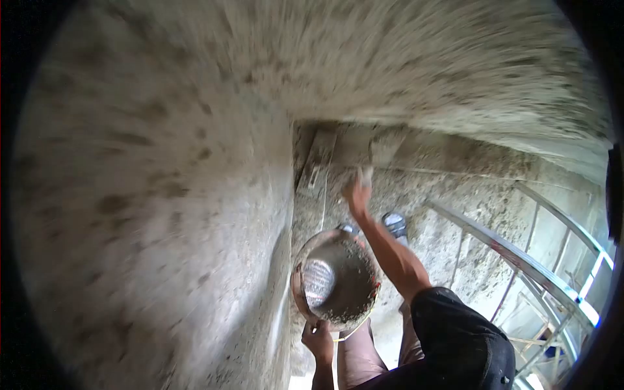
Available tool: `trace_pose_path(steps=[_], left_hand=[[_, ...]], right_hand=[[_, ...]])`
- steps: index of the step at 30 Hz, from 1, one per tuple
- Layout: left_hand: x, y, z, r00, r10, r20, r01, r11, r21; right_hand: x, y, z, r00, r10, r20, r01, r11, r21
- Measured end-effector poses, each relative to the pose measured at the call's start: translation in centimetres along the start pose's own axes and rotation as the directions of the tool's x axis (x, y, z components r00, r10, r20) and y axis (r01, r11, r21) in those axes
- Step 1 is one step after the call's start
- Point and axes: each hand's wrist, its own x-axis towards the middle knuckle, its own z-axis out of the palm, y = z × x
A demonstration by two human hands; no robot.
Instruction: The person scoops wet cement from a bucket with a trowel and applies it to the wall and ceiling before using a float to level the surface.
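Note:
My left hand (317, 340) is closed on the near rim of a mortar-stained bucket (356, 286), which is tipped so that its inside faces me. Grey residue coats the bucket's wall, and a shiny patch shows at its bottom. Out in front, my right hand (357, 192) is wrapped round the handle of a trowel (387, 145). The trowel's pale, broad blade points away from me, over the strip where floor and wall meet. Some motion blur softens this hand and the tool.
Rough plastered walls rise on the left (162, 214) and ahead (416, 71). A flat board (318, 156) lies in the corner. My shoes (394, 224) stand on a spattered plank floor (478, 260). Metal rails (507, 250) of a frame run along the right.

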Motion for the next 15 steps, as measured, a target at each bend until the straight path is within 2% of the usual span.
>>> trace_pose_path(steps=[1,3,4,5,7,8,9,12,14,15], left_hand=[[-0.8,1.6,-0.7,0.996,0.077,-0.037,-0.077,0.997,0.008],[-0.7,-2.2,-1.9,0.998,0.057,0.015,-0.056,0.996,-0.063],[-1.4,-1.4,-2.7,0.989,0.150,0.003,-0.150,0.987,-0.053],[-2.1,-0.5,-3.5,0.970,0.244,-0.011,-0.244,0.969,-0.043],[-1.7,-2.0,-4.2,0.946,0.324,0.000,-0.324,0.943,-0.075],[-3.1,0.2,-5.0,0.971,0.239,-0.003,-0.238,0.965,-0.108],[-4.2,1.5,-5.9,0.969,0.247,0.014,-0.241,0.955,-0.172],[-4.7,1.7,-6.6,0.936,0.352,-0.013,-0.351,0.930,-0.109],[-5.4,0.4,-7.3,0.910,0.410,-0.060,-0.413,0.909,-0.054],[-7.4,2.2,-8.4,0.914,0.402,-0.057,-0.401,0.916,0.018]], right_hand=[[-3.3,-3.8,0.0,0.991,-0.083,-0.101,0.047,0.948,-0.316],[-9.9,-11.4,-1.5,0.997,0.018,-0.069,-0.039,0.949,-0.314],[-12.3,-14.0,-3.2,0.991,-0.130,0.001,0.111,0.838,-0.534],[-15.7,-17.9,-3.1,0.999,0.002,-0.050,-0.028,0.854,-0.519],[-21.7,-26.3,-2.3,0.999,-0.023,0.047,0.048,0.749,-0.661],[-22.3,-26.4,-5.3,0.990,0.115,0.082,-0.054,0.845,-0.531],[-23.8,-28.0,-6.6,0.984,0.150,0.095,-0.072,0.824,-0.561],[-28.7,-33.0,-7.2,0.967,0.162,0.198,-0.061,0.897,-0.437],[-30.9,-34.0,-9.0,0.935,0.291,0.202,-0.264,0.953,-0.149],[-32.0,-34.8,-9.0,0.911,0.373,0.178,-0.363,0.928,-0.086]])
